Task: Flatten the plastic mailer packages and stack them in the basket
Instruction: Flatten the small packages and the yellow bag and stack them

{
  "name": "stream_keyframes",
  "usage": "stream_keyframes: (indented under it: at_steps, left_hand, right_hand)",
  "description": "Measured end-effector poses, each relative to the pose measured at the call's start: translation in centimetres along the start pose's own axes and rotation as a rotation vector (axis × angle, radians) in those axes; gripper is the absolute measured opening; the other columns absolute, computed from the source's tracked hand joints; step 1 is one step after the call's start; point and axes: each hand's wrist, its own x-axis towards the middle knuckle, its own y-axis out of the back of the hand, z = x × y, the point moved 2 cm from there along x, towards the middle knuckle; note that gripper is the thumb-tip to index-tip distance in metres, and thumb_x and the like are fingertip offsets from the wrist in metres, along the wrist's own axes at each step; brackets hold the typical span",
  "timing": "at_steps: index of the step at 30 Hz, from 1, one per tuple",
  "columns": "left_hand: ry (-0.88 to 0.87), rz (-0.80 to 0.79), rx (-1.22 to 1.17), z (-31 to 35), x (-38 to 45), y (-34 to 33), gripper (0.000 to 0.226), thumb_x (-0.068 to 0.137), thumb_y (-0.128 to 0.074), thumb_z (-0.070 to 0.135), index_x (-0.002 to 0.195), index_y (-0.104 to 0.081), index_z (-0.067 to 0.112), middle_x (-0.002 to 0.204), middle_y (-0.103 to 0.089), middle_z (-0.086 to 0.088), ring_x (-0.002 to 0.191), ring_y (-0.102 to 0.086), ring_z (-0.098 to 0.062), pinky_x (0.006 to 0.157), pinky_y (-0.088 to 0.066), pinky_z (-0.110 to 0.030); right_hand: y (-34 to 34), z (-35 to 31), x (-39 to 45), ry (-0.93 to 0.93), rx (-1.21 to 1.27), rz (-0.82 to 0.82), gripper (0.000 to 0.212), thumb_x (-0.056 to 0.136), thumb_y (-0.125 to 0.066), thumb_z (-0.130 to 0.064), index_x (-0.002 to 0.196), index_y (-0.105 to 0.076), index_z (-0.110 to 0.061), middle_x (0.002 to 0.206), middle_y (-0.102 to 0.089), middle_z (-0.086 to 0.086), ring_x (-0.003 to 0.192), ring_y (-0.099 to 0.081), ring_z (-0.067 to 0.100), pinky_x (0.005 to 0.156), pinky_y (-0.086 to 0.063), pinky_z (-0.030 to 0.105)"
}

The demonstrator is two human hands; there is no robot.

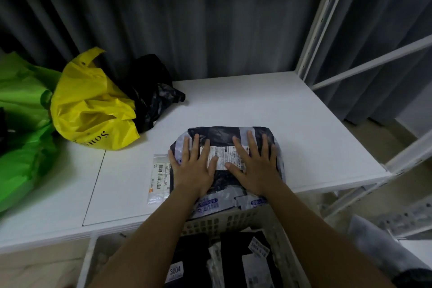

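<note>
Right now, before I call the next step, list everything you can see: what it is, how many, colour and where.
mailer: one, black and grey with a white label, on the table under both hands
label sheet: one, white with barcode, flat on the table, left of the mailer
yellow bag: one, table's left rear
green bag: at least one, far left
black bag: one, crumpled, behind the yellow bag
table: one, white
basket: one, off-white, below the table's near edge, with black mailers inside
rack: one, white, at right
curtain: dark grey, behind
left hand: flat on the mailer
right hand: flat on the mailer
</note>
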Motion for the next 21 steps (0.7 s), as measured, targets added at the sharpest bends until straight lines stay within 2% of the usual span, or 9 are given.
stream_keyframes:
  at_steps: [3, 9, 16, 19, 21]
  left_hand:
    - [0.011, -0.014, 0.028, -0.1, 0.1, -0.5, 0.062, 0.096, -0.004, 0.058, 0.15, 0.014, 0.034, 0.157, 0.026, 0.004, 0.142, 0.03, -0.019, 0.112, 0.017, -0.057]
    - [0.016, -0.047, 0.02, -0.3, 0.3, -0.9, 0.066, 0.093, -0.002, 0.064, 0.149, 0.019, 0.035, 0.156, 0.027, 0.003, 0.141, 0.031, -0.023, 0.112, 0.016, -0.058]
    - [0.016, -0.102, 0.052, 0.0, 0.5, -1.1, 0.064, 0.095, -0.006, 0.062, 0.151, 0.009, 0.035, 0.159, 0.019, -0.002, 0.145, 0.022, -0.029, 0.111, 0.016, -0.058]
    - [0.015, -0.12, 0.129, 0.2, 0.5, -0.4, 0.065, 0.096, -0.006, 0.059, 0.153, 0.006, 0.03, 0.16, 0.014, -0.007, 0.146, 0.015, -0.032, 0.11, 0.018, -0.057]
    - [-0.026, -0.068, 0.219, 0.3, 0.9, 0.4, 0.064, 0.098, -0.007, 0.056, 0.153, 0.002, 0.026, 0.161, 0.009, -0.01, 0.147, 0.01, -0.033, 0.11, 0.016, -0.058]
  right_hand:
    - [-0.2, -0.2, 0.1, -0.009, 0.008, -0.019, 0.084, 0.074, -0.004, -0.087, 0.147, 0.015, -0.048, 0.156, 0.029, -0.003, 0.136, 0.037, 0.028, 0.109, 0.023, 0.052]
    - [0.2, -0.4, 0.2, -0.049, 0.014, -0.094, 0.075, 0.085, -0.014, -0.078, 0.148, 0.012, -0.046, 0.156, 0.029, -0.002, 0.141, 0.03, 0.034, 0.11, 0.022, 0.053]
    - [-0.2, -0.1, 0.2, -0.06, 0.022, -0.159, 0.077, 0.085, -0.015, -0.078, 0.15, 0.007, -0.044, 0.158, 0.023, -0.002, 0.143, 0.027, 0.033, 0.114, 0.017, 0.054]
    - [-0.1, -0.2, 0.5, -0.061, 0.03, -0.16, 0.077, 0.085, -0.016, -0.078, 0.151, 0.004, -0.043, 0.159, 0.021, -0.001, 0.143, 0.027, 0.032, 0.114, 0.017, 0.054]
    - [0.0, -0.4, 0.7, -0.063, 0.047, -0.145, 0.076, 0.086, -0.016, -0.078, 0.151, 0.004, -0.043, 0.159, 0.021, -0.001, 0.143, 0.026, 0.032, 0.114, 0.017, 0.055]
